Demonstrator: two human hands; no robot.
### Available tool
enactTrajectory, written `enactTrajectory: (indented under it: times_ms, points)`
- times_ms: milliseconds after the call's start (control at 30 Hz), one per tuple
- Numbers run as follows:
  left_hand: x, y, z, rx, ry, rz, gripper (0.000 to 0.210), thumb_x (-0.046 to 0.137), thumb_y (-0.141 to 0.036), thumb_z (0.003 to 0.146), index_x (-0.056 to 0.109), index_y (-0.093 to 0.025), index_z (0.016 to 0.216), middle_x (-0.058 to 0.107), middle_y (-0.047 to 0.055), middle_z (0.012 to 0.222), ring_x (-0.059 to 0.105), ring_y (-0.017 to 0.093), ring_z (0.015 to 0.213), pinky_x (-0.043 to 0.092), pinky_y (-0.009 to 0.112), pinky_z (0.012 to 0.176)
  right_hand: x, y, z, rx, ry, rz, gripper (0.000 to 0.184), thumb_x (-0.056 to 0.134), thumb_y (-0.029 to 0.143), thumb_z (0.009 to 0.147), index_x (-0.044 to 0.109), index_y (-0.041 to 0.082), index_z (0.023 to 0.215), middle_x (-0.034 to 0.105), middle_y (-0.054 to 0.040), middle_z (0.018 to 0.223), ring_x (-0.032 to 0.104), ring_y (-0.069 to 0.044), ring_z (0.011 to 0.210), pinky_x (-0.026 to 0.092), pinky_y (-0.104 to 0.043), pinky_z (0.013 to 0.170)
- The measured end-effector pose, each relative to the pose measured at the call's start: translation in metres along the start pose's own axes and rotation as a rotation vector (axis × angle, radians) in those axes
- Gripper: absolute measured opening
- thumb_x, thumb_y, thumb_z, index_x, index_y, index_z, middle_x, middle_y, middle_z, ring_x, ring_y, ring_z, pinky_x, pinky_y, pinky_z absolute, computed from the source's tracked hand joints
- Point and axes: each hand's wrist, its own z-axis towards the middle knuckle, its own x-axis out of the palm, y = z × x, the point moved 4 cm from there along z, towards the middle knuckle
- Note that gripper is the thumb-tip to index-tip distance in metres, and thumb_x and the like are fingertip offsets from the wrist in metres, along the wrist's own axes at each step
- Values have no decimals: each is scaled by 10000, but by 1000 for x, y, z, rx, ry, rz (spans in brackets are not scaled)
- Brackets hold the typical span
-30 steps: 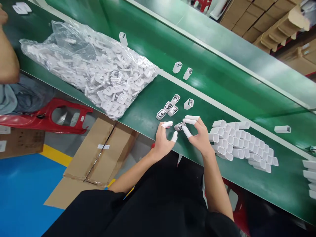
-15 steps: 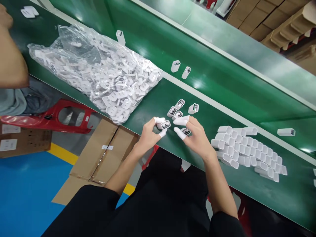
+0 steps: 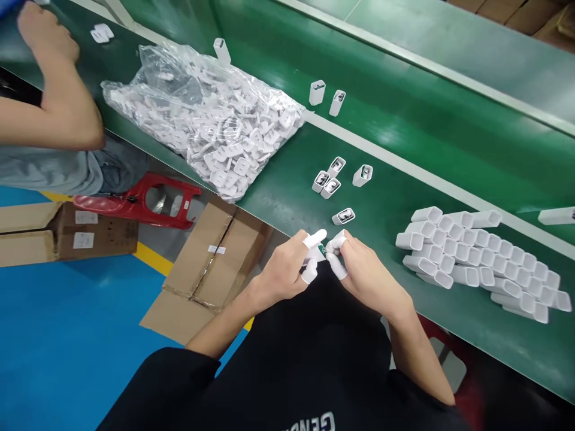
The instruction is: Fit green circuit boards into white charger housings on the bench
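My left hand [image 3: 291, 263], with white finger cots on its fingertips, is closed around a white plastic charger housing [image 3: 313, 254]. A small green circuit board [image 3: 321, 248] shows at the housing's open end, partly hidden by fingers. My right hand [image 3: 359, 263], also in finger cots, pinches at the board's outer end. Just beyond the hands, one open housing with parts inside [image 3: 344, 216] stands alone on the green bench. Behind it is a cluster of three filled housings [image 3: 330, 187], with another housing [image 3: 362, 175] to their right.
A clear bag of small white plastic pieces [image 3: 233, 131] lies at the left. Several rows of white housings [image 3: 476, 251] lie at the right. Two housings [image 3: 317, 93] stand farther back. A co-worker's arm [image 3: 58, 96], a red stool [image 3: 148, 200] and a cardboard box [image 3: 211, 257] are at the left.
Both hands have come closer to my body and together at one housing, where green board now shows. The housing near my right hand now stands free on the bench. The view has shifted.
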Motion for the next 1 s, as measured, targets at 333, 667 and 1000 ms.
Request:
enactTrajectory:
  times_ms: [333,667,1000]
  points:
    - [50,-35,-3,-240,36,-747,413,594,-488,1123,748,-210,1388,721,57,1017,571,129,684,501,254,619,-6,-29,-78,-50,-335,528,447,808,377,1039,643,302,1447,692,-106,1346,703,-295,1196,631,-494,1046]
    - [100,-61,-3,-402,158,-978,536,773,-549,985,661,-203,1379,722,34,999,554,97,647,462,216,580,5,-64,-125,-109,-461,741,521,926,316,950,768,341,1446,748,-115,1497,752,-305,1297,670,-508,1077]
    - [104,-40,14,-535,23,-1179,445,816,-410,797,732,-186,1172,732,18,846,658,150,642,503,238,565,-4,-75,-125,-117,-773,1208,457,1020,393,843,825,286,1243,871,-88,1135,870,-284,1046,752,-408,887]
